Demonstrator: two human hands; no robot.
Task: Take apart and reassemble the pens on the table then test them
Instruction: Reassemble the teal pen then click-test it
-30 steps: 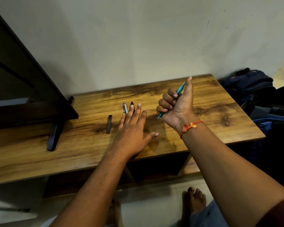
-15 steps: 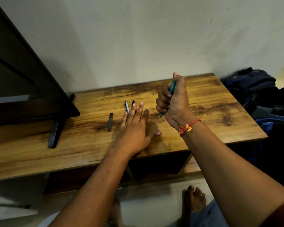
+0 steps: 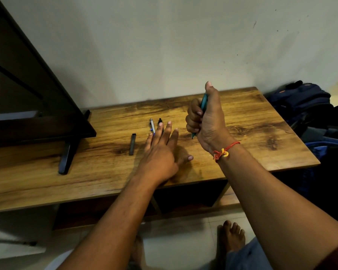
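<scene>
1. Gripping the teal pen [image 3: 204,103] in the right hand [image 3: 207,123]: 4 fingers curled round the barrel, thumb on the top end, tip down, just above the middle of the tabletop [image 3: 261,133].
2. Resting the left hand [image 3: 160,152] flat just left of that tip, fingers straight, holding nothing.
3. Lying just beyond those fingertips, toward the back edge: silver pen [image 3: 152,126] and black pen [image 3: 160,121], side by side; touching the fingers or not, cannot tell. Dark stick [image 3: 132,144] just left, apart from both.
4. Probably clicking the plunger to test the mechanism.
5. Press straight down along the barrel with the thumb pad, never sideways.
6. Hold the barrel firmly, leaving the tip end uncovered.
7. Cannot tell whether the point is out; check before writing.
8. Mind the left fingers: easy to nudge the 2 loose pens.
</scene>
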